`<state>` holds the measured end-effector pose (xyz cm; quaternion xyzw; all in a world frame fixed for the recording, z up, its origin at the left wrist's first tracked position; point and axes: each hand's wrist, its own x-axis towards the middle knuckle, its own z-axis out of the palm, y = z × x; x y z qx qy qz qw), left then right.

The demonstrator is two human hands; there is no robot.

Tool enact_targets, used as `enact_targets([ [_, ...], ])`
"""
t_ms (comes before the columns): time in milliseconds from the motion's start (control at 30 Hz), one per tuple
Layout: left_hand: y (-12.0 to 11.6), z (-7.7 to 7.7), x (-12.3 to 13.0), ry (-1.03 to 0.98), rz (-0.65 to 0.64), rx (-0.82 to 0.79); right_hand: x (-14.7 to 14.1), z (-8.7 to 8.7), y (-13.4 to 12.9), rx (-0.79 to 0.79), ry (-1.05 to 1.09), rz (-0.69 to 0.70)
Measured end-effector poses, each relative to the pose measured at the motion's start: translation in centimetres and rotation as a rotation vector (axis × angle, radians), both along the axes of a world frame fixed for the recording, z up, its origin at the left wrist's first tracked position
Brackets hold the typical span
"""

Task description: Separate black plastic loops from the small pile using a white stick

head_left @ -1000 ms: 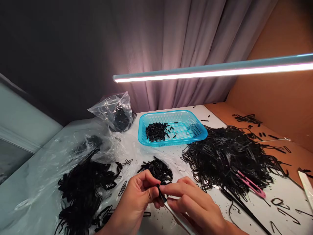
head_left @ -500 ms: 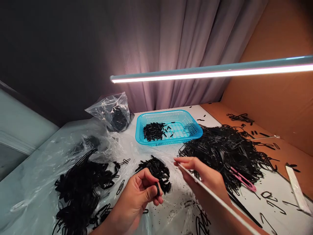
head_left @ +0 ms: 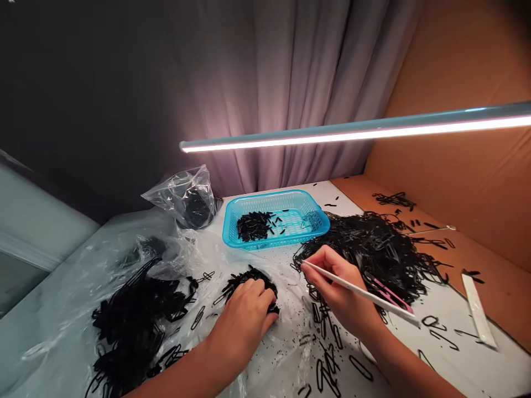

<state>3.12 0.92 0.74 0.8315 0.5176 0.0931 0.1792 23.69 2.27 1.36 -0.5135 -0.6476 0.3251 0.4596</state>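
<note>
From the head view, your left hand point(head_left: 243, 320) lies palm down on a small pile of black oval loops point(head_left: 249, 276). Its fingers point(head_left: 258, 292) are curled over the pile, and you cannot tell whether they pinch anything, because whatever is under them is hidden. Your right hand point(head_left: 342, 290) is closed on a thin white rod point(head_left: 357, 287), held like a pen, with the tip pointing left toward the pile but not touching it.

This looks like the sorting-through stage, with the pile pinned and the rod ready. Any reach with the rod would call for a careful approach, since loops lie close around the pile.

Beyond your left fingers sits a blue plastic basket point(head_left: 265, 202), holding a cluster of short black pieces point(head_left: 253, 225) toward its left side, with a few strays on the mesh floor. Left of that hand, a black heap of loops point(head_left: 133, 315) lies on a clear plastic sheet point(head_left: 83, 265), and a clear plastic bag point(head_left: 186, 193) with dark contents stands farther back. Beyond your right fingers spreads a much larger black heap of loops point(head_left: 365, 249), with pink-handled snips point(head_left: 392, 296) just behind the rod.
</note>
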Motion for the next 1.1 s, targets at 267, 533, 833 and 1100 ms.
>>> enact_targets([
  [267,-0.5,-0.4,0.5,-0.019,-0.045,-0.043,-0.7,0.1,-0.8,0.066,0.043,0.04],
  [533,0.5,-0.7,-0.3,-0.081,-0.038,-0.074,-1.2,-0.1,-1.0,0.074,0.073,0.093],
  [833,0.9,1.0,-0.9,-0.243,-0.023,-0.12,-1.0,-0.2,-0.9,0.109,0.076,0.071],
  [1100,-0.3,2.0,-1.9,-1.21,0.335,-0.814,-2.5,-1.1,-1.6,0.329,0.213,0.313],
])
